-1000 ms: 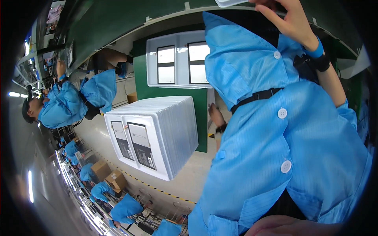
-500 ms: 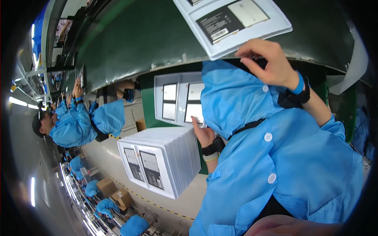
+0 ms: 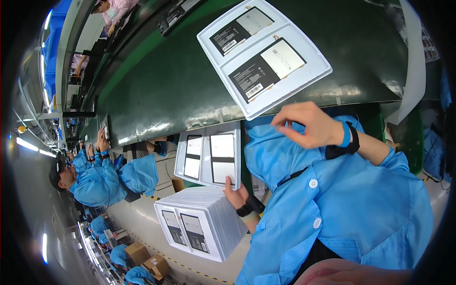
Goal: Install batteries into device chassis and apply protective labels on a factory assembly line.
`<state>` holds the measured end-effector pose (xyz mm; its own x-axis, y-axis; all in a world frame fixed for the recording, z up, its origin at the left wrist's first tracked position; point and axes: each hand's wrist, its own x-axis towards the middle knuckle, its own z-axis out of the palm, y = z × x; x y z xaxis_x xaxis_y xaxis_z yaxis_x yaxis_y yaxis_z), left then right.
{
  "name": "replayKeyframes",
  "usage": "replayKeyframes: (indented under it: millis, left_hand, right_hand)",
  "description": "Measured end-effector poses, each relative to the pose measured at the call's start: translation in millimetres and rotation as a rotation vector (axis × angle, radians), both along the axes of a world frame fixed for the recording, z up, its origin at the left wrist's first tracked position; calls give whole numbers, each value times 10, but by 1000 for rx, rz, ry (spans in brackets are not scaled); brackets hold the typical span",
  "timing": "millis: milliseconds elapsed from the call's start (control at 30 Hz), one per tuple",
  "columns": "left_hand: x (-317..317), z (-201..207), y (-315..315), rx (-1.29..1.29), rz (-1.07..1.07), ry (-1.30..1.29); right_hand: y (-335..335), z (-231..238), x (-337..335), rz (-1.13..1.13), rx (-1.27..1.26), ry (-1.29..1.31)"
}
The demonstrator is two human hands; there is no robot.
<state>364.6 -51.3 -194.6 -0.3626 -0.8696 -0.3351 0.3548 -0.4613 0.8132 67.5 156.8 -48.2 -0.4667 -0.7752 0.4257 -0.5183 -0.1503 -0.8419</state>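
My left hand [image 3: 236, 194] grips the edge of a white plastic tray [image 3: 206, 176], thumb on top and fingers under it. Two flat packs, which look like batteries with pale faces and black borders, lie in it; one is the right-hand battery [image 3: 222, 172]. Loosely curled, with a gap between thumb and index finger, my right hand [image 3: 308, 124] hovers just below the near edge of another white tray [image 3: 297, 86] and holds nothing visible. That tray lies tilted on the green bench with two black-and-silver batteries [image 3: 267, 69] in its compartments.
A tall stack of white trays [image 3: 216, 213] stands at lower left, batteries in its top tray. The green bench [image 3: 166, 95] runs across the top. A co-worker in blue [image 3: 97, 183] works at the left. Cardboard boxes [image 3: 137, 253] sit beyond.
My view has shifted, so the bench tray shows whole and lower in the picture. My left hand still holds its tray, now over the stack's far edge. My right hand stays near the bench tray.
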Motion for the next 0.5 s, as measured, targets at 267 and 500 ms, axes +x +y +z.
replayKeyframes:
  millis: [267, 500]
  left_hand:
    - [422, 230, 586, 11, 24, -2]
    - [946, 313, 865, 30, -145, -180]
  right_hand:
    - [-164, -185, 2, 313, 772, -135]
    - [-390, -514, 119, 543, 403, -635]
